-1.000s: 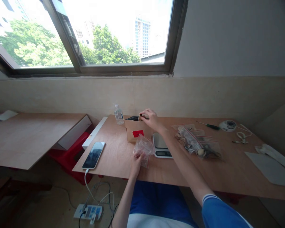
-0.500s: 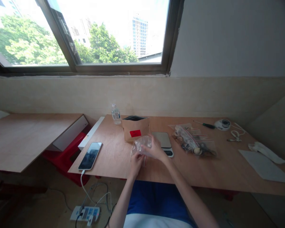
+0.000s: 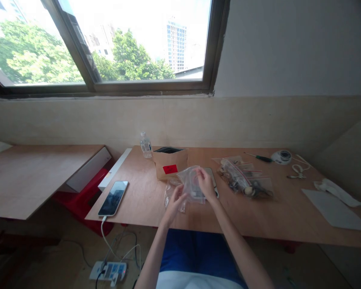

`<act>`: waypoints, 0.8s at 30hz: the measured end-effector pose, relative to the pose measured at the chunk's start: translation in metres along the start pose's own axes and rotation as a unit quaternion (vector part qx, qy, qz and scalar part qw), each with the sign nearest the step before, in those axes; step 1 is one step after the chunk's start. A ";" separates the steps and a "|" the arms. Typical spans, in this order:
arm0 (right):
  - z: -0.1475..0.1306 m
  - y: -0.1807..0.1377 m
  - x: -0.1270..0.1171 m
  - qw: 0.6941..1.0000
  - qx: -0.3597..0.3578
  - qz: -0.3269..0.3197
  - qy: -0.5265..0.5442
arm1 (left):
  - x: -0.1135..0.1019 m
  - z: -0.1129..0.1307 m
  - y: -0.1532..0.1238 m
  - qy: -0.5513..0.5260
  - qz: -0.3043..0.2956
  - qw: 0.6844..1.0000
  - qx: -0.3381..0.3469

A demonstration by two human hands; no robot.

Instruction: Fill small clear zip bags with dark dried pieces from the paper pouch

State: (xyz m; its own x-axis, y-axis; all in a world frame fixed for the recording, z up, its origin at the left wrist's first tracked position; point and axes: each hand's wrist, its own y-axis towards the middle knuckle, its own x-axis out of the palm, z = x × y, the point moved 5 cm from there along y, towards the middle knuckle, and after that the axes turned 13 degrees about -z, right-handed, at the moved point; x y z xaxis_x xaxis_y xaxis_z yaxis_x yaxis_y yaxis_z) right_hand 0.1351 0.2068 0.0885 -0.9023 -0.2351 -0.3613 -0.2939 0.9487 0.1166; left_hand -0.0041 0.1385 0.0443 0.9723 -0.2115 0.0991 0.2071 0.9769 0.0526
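In the head view, my right hand [image 3: 206,185] pinches the upper right part of a clear plastic bag [image 3: 190,182] and holds it up over the table, partly in front of a kitchen scale [image 3: 211,175]. My left hand [image 3: 173,204] is at the lower left edge of this bag, thumb and fingers apart, its fingertips touching or very near the plastic. More crumpled clear plastic [image 3: 169,192] lies on the table beside and behind my left hand. Just beyond stands a brown paper pouch [image 3: 162,165] with a red label, its top gaping.
Several filled zip bags [image 3: 242,178] lie right of the scale. Farther right are a screwdriver [image 3: 263,159], a white dome camera [image 3: 281,157] with its cable and a grey sheet [image 3: 333,210]. A water bottle [image 3: 145,145] and a charging phone [image 3: 113,198] stand and lie on the left.
The clear bag, bunched between both hands before, is now spread flatter and raised to the right. My right hand has shifted right, and the crumpled plastic on the table shows more.
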 end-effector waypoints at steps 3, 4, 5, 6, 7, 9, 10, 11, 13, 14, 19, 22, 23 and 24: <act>-0.001 -0.006 0.017 0.999 -0.015 -0.034 -0.008 | 0.000 0.008 0.003 0.000 0.066 0.998 0.007; 0.000 -0.008 0.023 0.999 -0.018 -0.041 -0.007 | -0.001 0.008 0.004 0.010 0.096 0.995 0.007; 0.002 -0.011 0.029 0.999 -0.018 -0.047 -0.003 | -0.001 0.007 0.005 0.020 0.125 0.992 0.006; 0.005 -0.013 0.033 0.999 -0.017 -0.052 0.003 | -0.002 0.006 0.006 0.030 0.152 0.988 0.005; 0.009 -0.015 0.037 0.998 -0.011 -0.057 0.011 | -0.004 0.004 0.006 0.040 0.172 0.984 0.004; 0.020 -0.020 0.044 0.996 0.011 -0.075 0.039 | -0.007 0.001 0.007 0.061 0.195 0.979 0.002; 0.026 -0.022 0.046 0.994 0.024 -0.084 0.058 | -0.009 0.001 0.006 0.075 0.202 0.976 0.003; 0.031 -0.025 0.047 0.992 0.034 -0.095 0.078 | -0.012 0.001 0.006 0.089 0.207 0.974 0.004; 0.038 -0.030 0.048 0.985 0.036 -0.123 0.112 | -0.016 0.003 0.008 0.112 0.203 0.973 0.012; 0.041 -0.032 0.046 0.983 0.032 -0.134 0.119 | -0.017 0.004 0.010 0.120 0.195 0.973 0.018; 0.052 -0.033 -0.009 0.996 0.011 -0.072 0.044 | -0.039 0.000 0.020 0.205 0.208 0.956 -0.019; 0.058 -0.030 -0.080 0.985 -0.024 0.099 -0.139 | -0.061 -0.004 0.022 0.246 0.242 0.938 -0.041; 0.062 -0.030 -0.103 0.967 -0.015 0.153 -0.204 | -0.067 -0.005 0.022 0.254 0.251 0.933 -0.044; 0.067 -0.030 -0.122 0.945 0.008 0.187 -0.270 | -0.072 -0.004 0.021 0.265 0.261 0.927 -0.043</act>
State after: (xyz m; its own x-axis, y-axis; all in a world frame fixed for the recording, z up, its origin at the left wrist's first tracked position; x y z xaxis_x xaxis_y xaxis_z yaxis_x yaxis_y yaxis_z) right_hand 0.2756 0.2215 0.0671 -0.6488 0.2553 -0.7169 0.0227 0.9481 0.3171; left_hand -0.0696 0.1742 0.0341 0.8542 0.3140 -0.4144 -0.3219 0.9453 0.0527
